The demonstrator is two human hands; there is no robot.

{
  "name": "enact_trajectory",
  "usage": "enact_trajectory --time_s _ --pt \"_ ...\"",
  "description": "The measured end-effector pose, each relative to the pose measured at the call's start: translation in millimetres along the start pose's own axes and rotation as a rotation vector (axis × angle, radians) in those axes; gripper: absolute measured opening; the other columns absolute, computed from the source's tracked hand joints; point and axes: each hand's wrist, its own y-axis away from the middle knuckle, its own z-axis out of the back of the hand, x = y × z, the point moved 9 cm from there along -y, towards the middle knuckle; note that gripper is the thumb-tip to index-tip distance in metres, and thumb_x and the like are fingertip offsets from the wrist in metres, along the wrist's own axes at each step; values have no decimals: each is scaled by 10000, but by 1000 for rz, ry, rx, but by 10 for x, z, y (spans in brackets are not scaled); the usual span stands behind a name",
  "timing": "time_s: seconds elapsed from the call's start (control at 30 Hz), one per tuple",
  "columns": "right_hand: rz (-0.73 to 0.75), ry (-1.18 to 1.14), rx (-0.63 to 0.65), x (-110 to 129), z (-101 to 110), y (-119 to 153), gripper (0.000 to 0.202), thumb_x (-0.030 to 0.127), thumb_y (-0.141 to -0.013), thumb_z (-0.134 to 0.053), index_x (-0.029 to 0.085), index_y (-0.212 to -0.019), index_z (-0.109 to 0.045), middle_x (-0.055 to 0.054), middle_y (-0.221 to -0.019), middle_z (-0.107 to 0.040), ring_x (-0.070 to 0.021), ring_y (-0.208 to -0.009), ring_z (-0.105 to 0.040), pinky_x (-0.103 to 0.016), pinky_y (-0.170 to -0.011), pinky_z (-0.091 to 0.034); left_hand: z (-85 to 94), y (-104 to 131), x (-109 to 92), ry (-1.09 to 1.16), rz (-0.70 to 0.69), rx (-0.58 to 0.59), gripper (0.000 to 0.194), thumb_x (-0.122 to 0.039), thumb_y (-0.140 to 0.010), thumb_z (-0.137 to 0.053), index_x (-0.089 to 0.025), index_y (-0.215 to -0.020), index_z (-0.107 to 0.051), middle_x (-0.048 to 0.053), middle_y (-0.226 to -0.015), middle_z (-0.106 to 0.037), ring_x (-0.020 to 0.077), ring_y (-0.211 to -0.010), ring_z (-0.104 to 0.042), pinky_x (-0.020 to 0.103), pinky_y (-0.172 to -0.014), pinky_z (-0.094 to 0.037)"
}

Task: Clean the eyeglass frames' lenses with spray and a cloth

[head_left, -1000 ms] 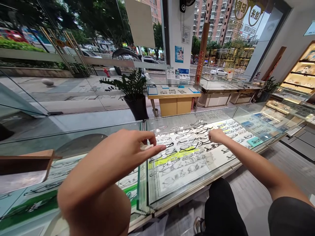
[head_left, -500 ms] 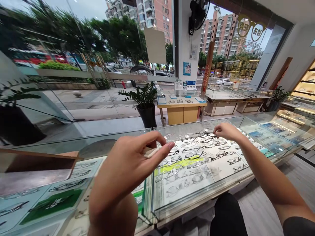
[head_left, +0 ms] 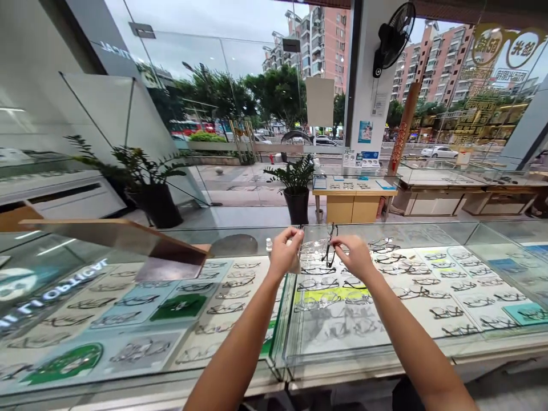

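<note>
My right hand (head_left: 353, 254) pinches a pair of dark-framed eyeglasses (head_left: 331, 251), holding it upright on edge above the display case. Close beside it on the left, my left hand (head_left: 286, 250) is closed with fingertips pressed together. A white object that looks like a small bottle (head_left: 269, 245) shows on both sides of the left hand; its middle is hidden by the palm. Below both hands, rows of eyeglasses (head_left: 363, 299) lie behind glass on white and yellow-green sheets.
A glass display case (head_left: 295, 365) runs across the front, with a second case of eyeglasses on the left. On that one rests a tilted wooden-edged board (head_left: 124, 234). Beyond stand potted plants (head_left: 296, 200), a wooden display table (head_left: 342, 205) and a window onto the street.
My right hand has lifted the eyeglasses and brought them left, turned upright. My left hand has moved forward, away from me, and now sits close to them. The view has swung left.
</note>
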Motion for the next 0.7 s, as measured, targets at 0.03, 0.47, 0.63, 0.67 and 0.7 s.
enact_trajectory --time_s 0.03,0.47,0.63,0.67,0.7 --pt "13 -1 -19 -45 -82 5 224 198 -980 -573 213 -1096 -765 -86 -1090 -810 -250 -1020 -735 -384 -968 -494 -5 7 108 -30 5 -9 321 -499 -894 -585 -222 -735 -551 -27 -645 -541 141 -618 -485 280 -638 -438" --pt "280 21 -184 -13 -247 272 345 88 -968 -493 229 -1198 -708 -63 -1122 -801 -226 -953 -719 -380 -844 -494 -377 178 496 94 79 163 333 -512 -808 -739 -188 -841 -812 82 -905 -817 273 -946 -741 382 -906 -567" --pt "307 -23 -154 101 -255 292 332 122 -997 -485 235 -1230 -693 -63 -1141 -789 -228 -1002 -714 -381 -848 -498 -468 222 520 156 119 217 294 -470 -752 -806 -183 -813 -810 69 -862 -808 247 -873 -731 361 -866 -569" --pt "312 -28 -157 120 -245 298 326 133 -1007 -483 235 -1238 -688 -65 -1158 -786 -228 -1018 -712 -383 -859 -500 -485 229 519 176 128 230 296 -471 -750 -812 -180 -806 -805 63 -832 -797 236 -841 -722 351 -842 -567" --pt "318 -33 -162 139 -232 303 318 142 -1015 -481 235 -1244 -683 -66 -1174 -784 -226 -1029 -712 -383 -868 -500 -501 236 519 196 137 244 302 -475 -752 -816 -177 -803 -799 55 -799 -783 226 -812 -712 342 -818 -563"
